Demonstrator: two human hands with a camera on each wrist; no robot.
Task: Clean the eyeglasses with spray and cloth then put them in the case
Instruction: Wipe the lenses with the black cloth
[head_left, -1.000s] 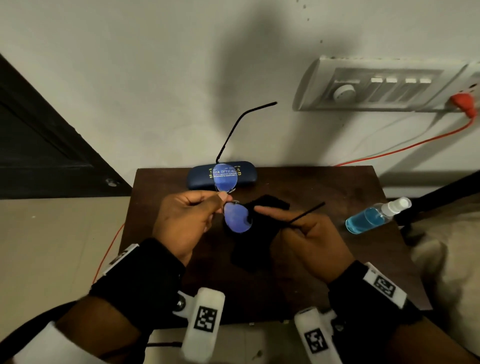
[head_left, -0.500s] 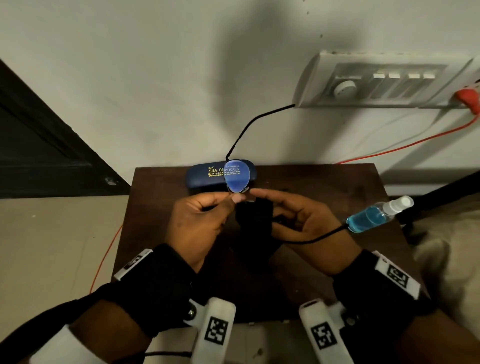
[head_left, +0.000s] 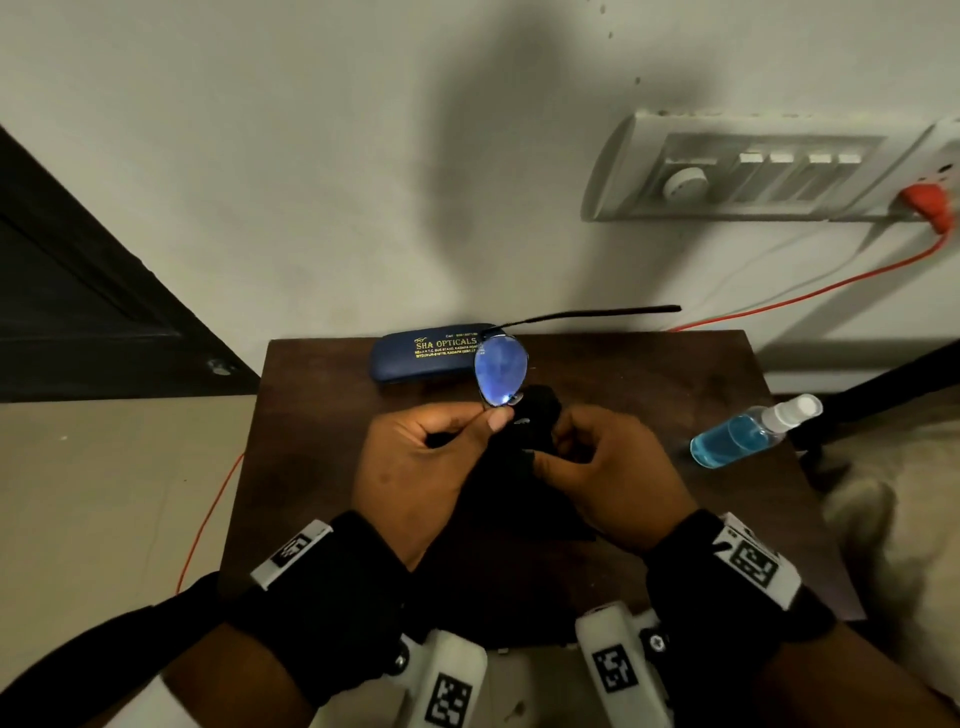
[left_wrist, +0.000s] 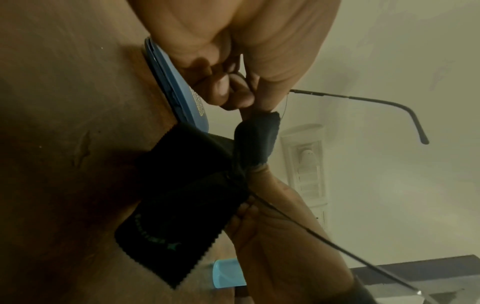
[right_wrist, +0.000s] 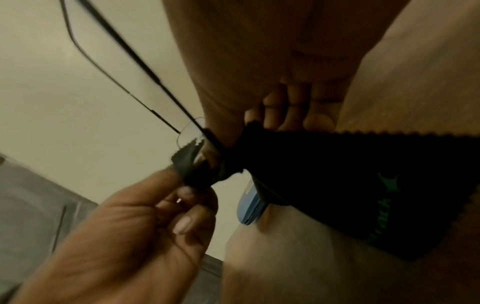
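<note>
Thin black-framed eyeglasses (head_left: 501, 369) are held up over the table, one bluish lens showing and one temple (left_wrist: 363, 98) sticking out to the right. My left hand (head_left: 493, 421) pinches the frame near the bridge between thumb and forefinger. My right hand (head_left: 566, 447) pinches the black cloth (head_left: 535, 410) folded over the other lens, which is hidden. The rest of the cloth (left_wrist: 187, 185) hangs down toward the table. The second temple (right_wrist: 130, 55) runs back past my right palm. A shut dark blue case (head_left: 426, 353) lies at the table's back edge.
A spray bottle (head_left: 743, 436) with blue liquid lies on its side at the right of the small dark wooden table (head_left: 311, 415). A switch panel (head_left: 753, 171) with an orange plug and cable is on the wall behind. A dark door is at the left.
The glasses have turned, so the far temple now points right instead of up. My right hand has brought the cloth up over the near lens and curled its fingers round it.
</note>
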